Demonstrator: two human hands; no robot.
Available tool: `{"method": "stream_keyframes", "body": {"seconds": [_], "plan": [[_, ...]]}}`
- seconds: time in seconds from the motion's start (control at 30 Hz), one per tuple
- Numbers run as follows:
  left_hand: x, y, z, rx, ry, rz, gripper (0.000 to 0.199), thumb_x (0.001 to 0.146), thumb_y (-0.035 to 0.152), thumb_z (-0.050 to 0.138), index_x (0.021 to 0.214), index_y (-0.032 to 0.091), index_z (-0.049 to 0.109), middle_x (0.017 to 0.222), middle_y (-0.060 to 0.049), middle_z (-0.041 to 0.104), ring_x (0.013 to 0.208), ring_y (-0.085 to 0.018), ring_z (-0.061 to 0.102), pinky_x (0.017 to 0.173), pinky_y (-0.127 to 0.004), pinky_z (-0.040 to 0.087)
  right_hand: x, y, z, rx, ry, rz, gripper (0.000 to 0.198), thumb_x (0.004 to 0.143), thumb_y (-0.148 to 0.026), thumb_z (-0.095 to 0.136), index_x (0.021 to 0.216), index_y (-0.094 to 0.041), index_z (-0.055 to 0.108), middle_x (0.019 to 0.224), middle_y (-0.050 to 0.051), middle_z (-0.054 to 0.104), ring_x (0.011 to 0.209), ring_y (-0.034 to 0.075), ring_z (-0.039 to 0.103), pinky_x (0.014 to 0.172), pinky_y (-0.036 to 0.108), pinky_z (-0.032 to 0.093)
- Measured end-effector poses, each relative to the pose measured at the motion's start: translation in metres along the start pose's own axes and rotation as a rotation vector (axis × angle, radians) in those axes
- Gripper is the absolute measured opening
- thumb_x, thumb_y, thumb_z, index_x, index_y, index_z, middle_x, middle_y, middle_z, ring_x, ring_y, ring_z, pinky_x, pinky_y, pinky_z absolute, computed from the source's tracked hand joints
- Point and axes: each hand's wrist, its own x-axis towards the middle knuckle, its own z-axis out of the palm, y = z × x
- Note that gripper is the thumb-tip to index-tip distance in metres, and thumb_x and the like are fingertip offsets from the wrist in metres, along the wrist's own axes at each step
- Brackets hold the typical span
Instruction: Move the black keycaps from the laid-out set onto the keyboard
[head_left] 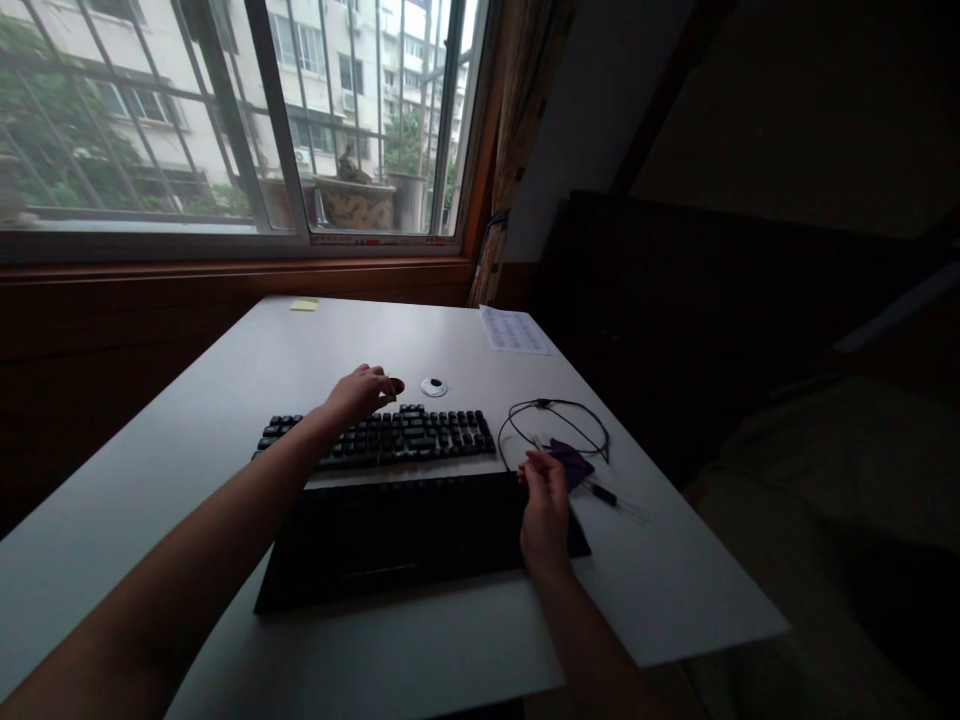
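My left hand (358, 393) is above the rows of loose black keycaps (412, 430), close to a round brown opening in the tabletop. Its fingers are pinched together; what is between them, if anything, is too small to make out. My right hand (545, 510) is closed over the right end of a black keyboard (405, 535), which lies in front of the keycaps. A thin pale stick (537, 441) seems to poke up from its curled fingers. Behind that hand lies a purple cloth (571, 463), with a black-handled wire keycap puller (603, 493) beside it.
A black cable (577, 403) loops on the white table (187, 440), right of the keycaps. A white ring-shaped cover (433, 387) lies behind them. Printed paper (516, 331) and yellow sticky notes (304, 304) are at the far edge, below a barred window (360, 120).
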Motion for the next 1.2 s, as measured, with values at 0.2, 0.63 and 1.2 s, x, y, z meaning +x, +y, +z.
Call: {"method": "stream_keyframes", "body": {"seconds": [0.2,0.63,1.2], "plan": [[-0.034,0.015,-0.023,-0.098,0.126,0.003,0.013,0.089,0.025,0.062,0.098,0.019,0.069,0.097,-0.005,0.071,0.082,-0.018,0.067,0.075,-0.028,0.051,-0.005,-0.010,-0.001,-0.121,-0.086,-0.157,0.016,0.091,-0.034,0.056,0.097,-0.022,0.064,0.096,0.003,0.060,0.091,0.020,0.056,0.085,0.035,0.043],[-0.153,0.045,-0.027,-0.388,0.312,0.036,0.009,0.089,0.023,0.060,0.098,0.022,0.060,0.091,-0.003,0.062,0.073,-0.014,0.062,0.067,-0.025,0.054,-0.024,-0.052,0.034,-0.345,-0.830,-0.441,0.019,0.089,-0.019,0.057,0.095,-0.028,0.073,0.092,0.002,0.068,0.090,0.021,0.064,0.084,0.035,0.048],[-0.172,0.067,-0.001,-0.544,0.361,0.118,0.020,0.085,0.015,0.067,0.103,0.026,0.067,0.094,-0.005,0.068,0.079,-0.016,0.069,0.069,-0.026,0.060,-0.052,-0.032,0.094,-0.236,-0.808,-0.474,0.015,0.087,-0.027,0.071,0.102,-0.029,0.074,0.083,-0.001,0.067,0.070,0.014,0.063,0.067,0.026,0.050]]}}
